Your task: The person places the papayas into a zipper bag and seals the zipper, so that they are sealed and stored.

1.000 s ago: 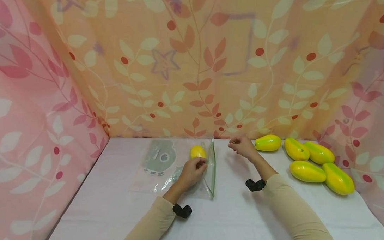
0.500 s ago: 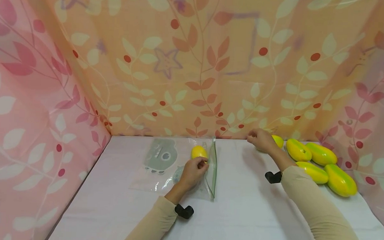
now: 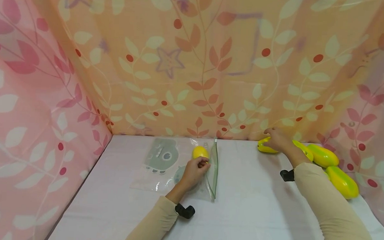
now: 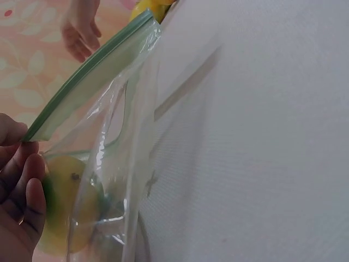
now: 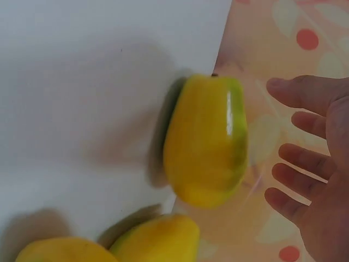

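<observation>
My left hand (image 3: 193,171) pinches the edge of a clear zip bag (image 4: 136,98) by its green strip, between thumb and fingers. The bag lies on the table, its mouth parted towards the right. One yellow-green papaya (image 4: 71,202) sits inside, close to the mouth. At the back right my right hand (image 3: 278,140) is over another papaya (image 3: 267,145), partly covering it. In the right wrist view the spread fingers (image 5: 294,177) point at that papaya (image 5: 207,142), with a gap between them and it.
More papayas (image 3: 342,181) lie in a group at the right, partly behind the right forearm. A white cloth (image 3: 239,213) covers the table. Patterned curtains (image 3: 213,64) stand close behind it and along both sides.
My right hand has travelled right, from beside the bag to over the nearest papaya of the group. The left hand keeps its hold on the bag's edge.
</observation>
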{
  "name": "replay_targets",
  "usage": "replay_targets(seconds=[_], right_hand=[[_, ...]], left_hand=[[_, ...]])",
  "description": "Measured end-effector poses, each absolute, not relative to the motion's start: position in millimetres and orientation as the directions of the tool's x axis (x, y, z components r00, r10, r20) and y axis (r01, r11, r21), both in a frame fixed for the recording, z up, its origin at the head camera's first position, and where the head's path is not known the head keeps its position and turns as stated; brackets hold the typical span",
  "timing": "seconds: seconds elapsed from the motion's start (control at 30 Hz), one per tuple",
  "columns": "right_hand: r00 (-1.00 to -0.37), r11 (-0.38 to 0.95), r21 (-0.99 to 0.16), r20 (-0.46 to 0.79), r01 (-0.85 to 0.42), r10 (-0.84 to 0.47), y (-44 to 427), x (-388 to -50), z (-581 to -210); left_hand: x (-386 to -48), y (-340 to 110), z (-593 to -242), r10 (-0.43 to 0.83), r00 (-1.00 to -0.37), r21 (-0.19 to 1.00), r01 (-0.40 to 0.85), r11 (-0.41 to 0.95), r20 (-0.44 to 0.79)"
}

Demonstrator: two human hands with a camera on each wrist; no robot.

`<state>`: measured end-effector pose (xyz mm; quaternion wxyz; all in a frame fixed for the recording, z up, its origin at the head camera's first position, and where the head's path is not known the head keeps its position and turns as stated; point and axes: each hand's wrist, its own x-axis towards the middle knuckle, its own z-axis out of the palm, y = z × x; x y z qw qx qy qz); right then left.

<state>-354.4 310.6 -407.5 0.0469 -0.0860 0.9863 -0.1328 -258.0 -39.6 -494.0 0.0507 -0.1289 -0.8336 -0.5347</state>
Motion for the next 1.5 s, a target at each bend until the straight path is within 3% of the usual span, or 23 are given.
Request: replay_targets(seconds=[0.3,0.53,0.93,1.5], right_hand=[[-0.981,0.951,-0.260,-0.054,-0.167,-0.187,331,-356,-434],[-0.986,0.958,-0.268,-0.100,-0.104,-0.134,335,-354,-452],[-0.989,0.979,-0.157,-0.040,-0.134,-0.142,333,-354,-446],[-0.981,0.976,-0.180,-0.130,-0.122,-0.147,332,-356,-442]], left_hand=[[-257,-38,-495,0.164,-0.963,0.879,0.262,0.398,0.212],[-256,-38,-496,0.168,-0.964,0.879,0.257,0.402,0.205],[-257,-38,-493,0.175,-0.965,0.880,0.251,0.403,0.195],[-259,-40,-491,0.174,-0.966,0.882,0.246,0.402,0.191]])
